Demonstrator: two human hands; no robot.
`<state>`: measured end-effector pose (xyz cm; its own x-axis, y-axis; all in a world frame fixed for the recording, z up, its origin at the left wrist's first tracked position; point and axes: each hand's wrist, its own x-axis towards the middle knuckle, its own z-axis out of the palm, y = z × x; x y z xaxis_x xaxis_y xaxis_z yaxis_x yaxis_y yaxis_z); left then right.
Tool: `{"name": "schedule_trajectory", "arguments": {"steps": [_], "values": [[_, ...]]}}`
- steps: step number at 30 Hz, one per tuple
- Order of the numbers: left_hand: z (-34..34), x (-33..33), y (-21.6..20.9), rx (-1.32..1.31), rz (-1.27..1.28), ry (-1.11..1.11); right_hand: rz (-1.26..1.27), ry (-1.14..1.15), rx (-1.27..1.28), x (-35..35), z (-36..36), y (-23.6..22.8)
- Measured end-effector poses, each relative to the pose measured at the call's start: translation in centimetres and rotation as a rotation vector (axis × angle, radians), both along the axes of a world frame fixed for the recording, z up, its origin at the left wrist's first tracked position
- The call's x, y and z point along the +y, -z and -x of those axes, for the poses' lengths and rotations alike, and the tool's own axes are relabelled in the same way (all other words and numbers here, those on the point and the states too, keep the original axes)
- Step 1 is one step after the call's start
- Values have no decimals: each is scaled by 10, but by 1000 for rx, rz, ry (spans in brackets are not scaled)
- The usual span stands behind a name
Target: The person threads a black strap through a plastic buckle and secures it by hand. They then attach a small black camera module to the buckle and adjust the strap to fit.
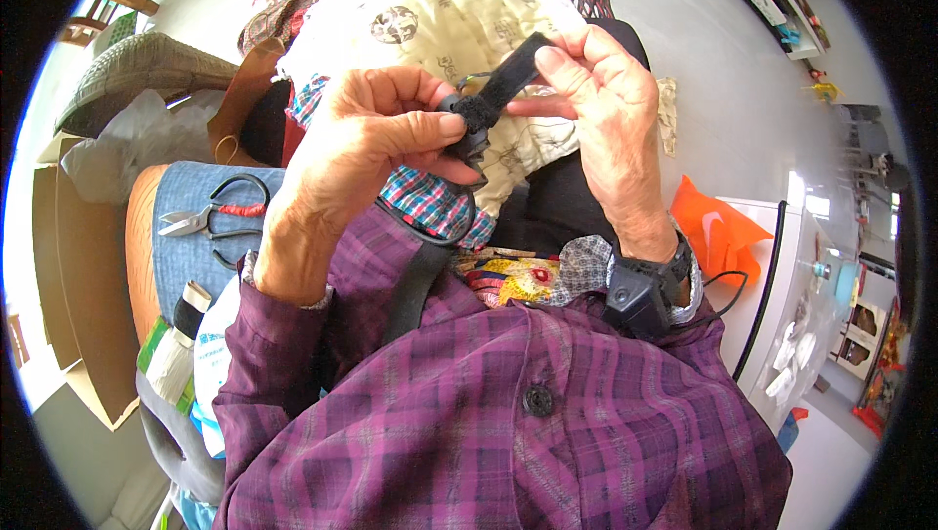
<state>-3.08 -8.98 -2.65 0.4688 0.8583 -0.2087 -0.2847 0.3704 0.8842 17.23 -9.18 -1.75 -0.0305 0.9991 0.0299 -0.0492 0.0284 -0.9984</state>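
In front of my chest, my left hand [376,134] pinches a small black plastic device [469,144] between thumb and fingers. A short black fuzzy strap [510,79] runs from it up to the right. The strap's far end is gripped by my right hand [616,100], thumb against the fingers. A black cable [467,222] loops below the device. Another black device with a lens [640,296] is strapped round my right wrist. Below both hands lie a cream printed cloth [440,17] and a blue and red checked cloth [430,203].
At left, red-wrapped shears [213,220] lie on blue denim [186,183]. Beyond are a cardboard box [83,286], a clear plastic bag [147,134] and a large woven basket [147,81]. An orange bag [718,227] sits by a white cabinet [772,266] at right.
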Motion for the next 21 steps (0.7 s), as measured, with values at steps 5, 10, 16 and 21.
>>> {"name": "schedule_trajectory", "arguments": {"steps": [5, 10, 16, 21], "values": [[-6, -3, -4, 8, 66, -52, -458, 78, -423, -5, 7, 2], [-10, -6, -8, 43, 89, -82, -935, 96, -816, -10, 5, 0], [-11, -8, -9, 42, 126, -96, -850, 62, -882, -21, 6, -2], [-11, -9, -7, 32, 137, -95, -839, 0, -906, -26, 5, -5]]}}
